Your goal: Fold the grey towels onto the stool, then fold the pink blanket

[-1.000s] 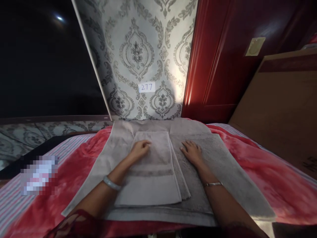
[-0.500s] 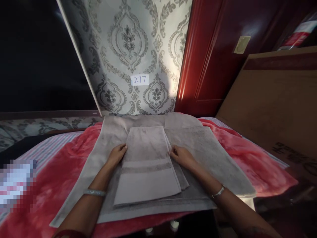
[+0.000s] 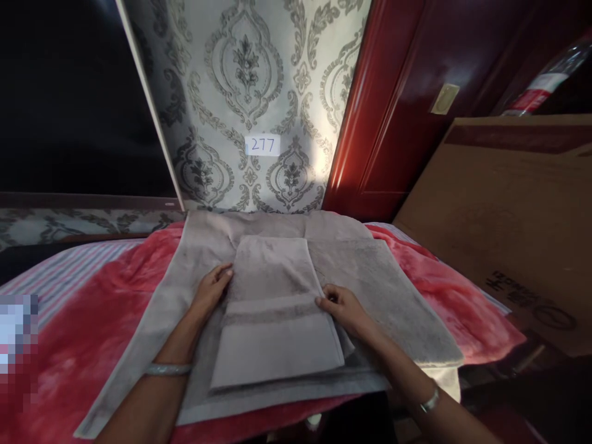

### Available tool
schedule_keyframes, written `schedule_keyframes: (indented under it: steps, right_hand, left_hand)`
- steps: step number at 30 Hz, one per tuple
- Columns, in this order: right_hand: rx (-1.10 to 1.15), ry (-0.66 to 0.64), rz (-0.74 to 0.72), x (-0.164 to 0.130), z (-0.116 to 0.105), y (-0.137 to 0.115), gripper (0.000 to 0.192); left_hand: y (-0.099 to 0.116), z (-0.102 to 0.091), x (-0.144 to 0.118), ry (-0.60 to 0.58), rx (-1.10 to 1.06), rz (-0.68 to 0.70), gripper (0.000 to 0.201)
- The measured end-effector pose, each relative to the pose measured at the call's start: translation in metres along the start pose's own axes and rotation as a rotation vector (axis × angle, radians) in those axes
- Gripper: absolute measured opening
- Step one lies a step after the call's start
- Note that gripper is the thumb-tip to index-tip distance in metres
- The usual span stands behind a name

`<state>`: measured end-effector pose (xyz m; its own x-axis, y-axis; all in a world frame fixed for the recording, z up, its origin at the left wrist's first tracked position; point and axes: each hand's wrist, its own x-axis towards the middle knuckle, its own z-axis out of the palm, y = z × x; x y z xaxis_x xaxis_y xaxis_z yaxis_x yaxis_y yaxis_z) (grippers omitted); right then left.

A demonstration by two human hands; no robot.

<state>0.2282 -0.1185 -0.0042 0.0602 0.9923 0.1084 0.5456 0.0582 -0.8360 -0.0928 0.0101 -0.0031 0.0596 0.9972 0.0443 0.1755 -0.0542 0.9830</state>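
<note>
A folded grey towel [image 3: 272, 348] with a darker band across it lies on top of larger grey towels [image 3: 365, 265] spread out flat. With thumb and fingers, my right hand [image 3: 345, 308] pinches the right edge of the folded towel near the band. My left hand [image 3: 213, 290] rests on the larger towel beside the folded towel's left edge, its fingers loosely extended and holding nothing that I can see. A corner of a lower layer shows under the folded towel at the right, partly behind my right wrist.
Beneath the towels are a red plush blanket [image 3: 106, 308] and a striped sheet [image 3: 83, 265]. A dark screen [image 3: 83, 105] stands at the left. On the right, a cardboard box [image 3: 499, 216] has a bottle [image 3: 546, 86] on it. A paper marked 277 [image 3: 263, 145] is on the wall.
My right hand has slid a little toward me along the folded towel's right edge, which now bulges slightly there. My left hand has shifted slightly left. The view has turned a little.
</note>
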Motion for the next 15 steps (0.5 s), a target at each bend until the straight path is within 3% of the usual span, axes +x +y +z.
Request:
schedule_keyframes:
  steps: [5,9,15]
  right_hand:
    - [-0.09,0.027,0.02,-0.014,-0.003,0.014,0.026]
    - [-0.122,0.0,0.036,-0.015,-0.002,0.007,0.026]
    - [0.066,0.051,-0.003,-0.015,0.004,0.001,0.028]
  left_hand:
    - [-0.004,0.0,0.002,-0.005,0.032,-0.003,0.086]
    - [-0.011,-0.002,0.008,0.01,0.061,0.025,0.081]
    - [-0.018,-0.003,0.012,-0.028,0.067,0.025,0.09]
